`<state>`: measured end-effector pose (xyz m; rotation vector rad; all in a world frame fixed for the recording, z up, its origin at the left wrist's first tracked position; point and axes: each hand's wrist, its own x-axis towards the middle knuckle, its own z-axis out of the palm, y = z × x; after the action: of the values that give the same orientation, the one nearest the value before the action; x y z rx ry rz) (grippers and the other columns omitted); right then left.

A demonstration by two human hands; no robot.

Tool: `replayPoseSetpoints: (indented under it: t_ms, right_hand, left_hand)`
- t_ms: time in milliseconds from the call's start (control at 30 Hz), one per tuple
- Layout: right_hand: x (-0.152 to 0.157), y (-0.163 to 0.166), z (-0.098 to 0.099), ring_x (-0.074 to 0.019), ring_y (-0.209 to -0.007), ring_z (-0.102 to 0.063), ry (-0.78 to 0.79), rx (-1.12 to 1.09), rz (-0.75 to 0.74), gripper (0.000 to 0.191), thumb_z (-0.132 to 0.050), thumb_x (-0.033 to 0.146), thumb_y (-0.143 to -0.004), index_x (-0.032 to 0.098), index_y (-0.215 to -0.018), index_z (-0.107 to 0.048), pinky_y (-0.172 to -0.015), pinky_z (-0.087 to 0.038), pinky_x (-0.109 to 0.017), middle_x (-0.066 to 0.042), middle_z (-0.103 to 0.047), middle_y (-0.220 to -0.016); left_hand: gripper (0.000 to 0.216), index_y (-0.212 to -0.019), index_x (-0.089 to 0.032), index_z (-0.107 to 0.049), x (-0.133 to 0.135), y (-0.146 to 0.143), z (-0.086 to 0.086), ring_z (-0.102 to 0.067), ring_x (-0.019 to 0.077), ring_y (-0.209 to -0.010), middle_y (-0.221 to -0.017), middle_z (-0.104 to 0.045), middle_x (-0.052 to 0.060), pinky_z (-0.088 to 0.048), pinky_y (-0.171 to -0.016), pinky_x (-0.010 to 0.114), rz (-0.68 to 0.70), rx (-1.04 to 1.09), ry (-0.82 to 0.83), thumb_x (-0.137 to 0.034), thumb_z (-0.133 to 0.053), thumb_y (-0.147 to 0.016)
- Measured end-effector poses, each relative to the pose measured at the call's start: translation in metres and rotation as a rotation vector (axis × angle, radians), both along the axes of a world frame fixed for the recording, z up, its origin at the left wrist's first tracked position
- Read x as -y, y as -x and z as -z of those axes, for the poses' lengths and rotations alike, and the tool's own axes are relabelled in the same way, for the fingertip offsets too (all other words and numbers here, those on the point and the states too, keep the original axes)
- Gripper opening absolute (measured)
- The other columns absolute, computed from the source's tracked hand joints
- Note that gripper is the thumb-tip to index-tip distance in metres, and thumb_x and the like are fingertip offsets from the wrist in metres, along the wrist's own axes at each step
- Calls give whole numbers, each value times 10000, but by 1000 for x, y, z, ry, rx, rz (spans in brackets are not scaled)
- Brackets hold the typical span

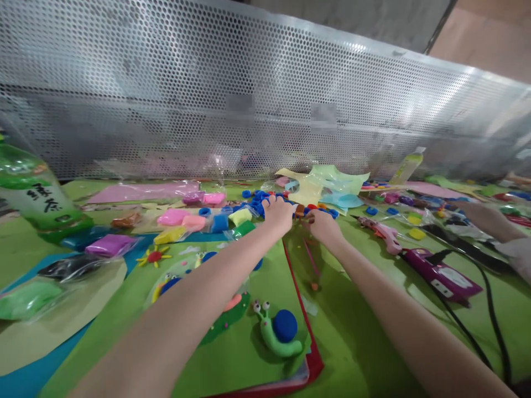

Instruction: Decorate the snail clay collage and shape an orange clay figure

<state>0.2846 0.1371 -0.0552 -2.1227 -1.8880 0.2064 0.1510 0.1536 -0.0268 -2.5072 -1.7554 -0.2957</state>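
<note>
My left hand [277, 214] reaches to the far middle of the table, at a pile of blue bottle caps [259, 200]. Its fingers are curled, and what they hold, if anything, is hidden. Close by on the right, my right hand [324, 226] has its fingers drawn together beside a small brown piece [299, 210]; I cannot make out whether it is gripped. Under my left forearm lies a green sheet [236, 362] carrying a green clay snail [271, 334] with a blue cap shell [285, 325], and a yellow-and-red clay sun [154, 256].
Bags of coloured clay [194, 222] and a green tea bottle [39, 190] stand left. A pink glue gun [385, 232], a purple power strip [442, 276] and black cables [492, 309] lie right. Another person's hand [477, 213] is farther right. A perforated metal panel [186, 94] closes off the back.
</note>
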Motion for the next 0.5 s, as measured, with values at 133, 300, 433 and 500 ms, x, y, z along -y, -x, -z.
replayPoseSetpoints:
  t_ms: [133,300,433,500]
  right_hand:
    - [-2,7,-1,-238,-919,-616,-41,-7,31,266,-542,349,-821,166,-1005,-600,-724,-470,-335,-105,-661,-998]
    - [-5,7,0,-270,-940,-617,-65,-21,68,262,-541,316,-787,163,-993,-598,-694,-453,-315,-122,-664,-1020]
    - [-8,4,2,-260,-921,-622,-72,-42,72,238,-549,316,-777,176,-959,-612,-685,-451,-307,-109,-670,-1004]
    - [-8,3,2,-251,-920,-622,-77,-53,62,219,-554,301,-779,184,-951,-621,-683,-451,-298,-101,-672,-999]
  left_hand:
    - [315,-1122,-155,-528,-6,-2,8,-545,220,-1030,-1162,-545,87,-469,-866,444,-15,-9,-30,-322,-532,-856]
    - [312,-1114,-153,-533,-9,-1,12,-537,225,-1043,-1162,-544,86,-461,-874,451,-6,-25,-56,-324,-536,-853]
    - [313,-1111,-152,-535,-11,-2,14,-535,228,-1048,-1162,-544,86,-458,-877,455,0,-30,-59,-325,-539,-851]
    - [316,-1115,-152,-533,-12,-4,14,-533,228,-1050,-1166,-542,87,-456,-880,456,12,-27,-62,-326,-538,-851]
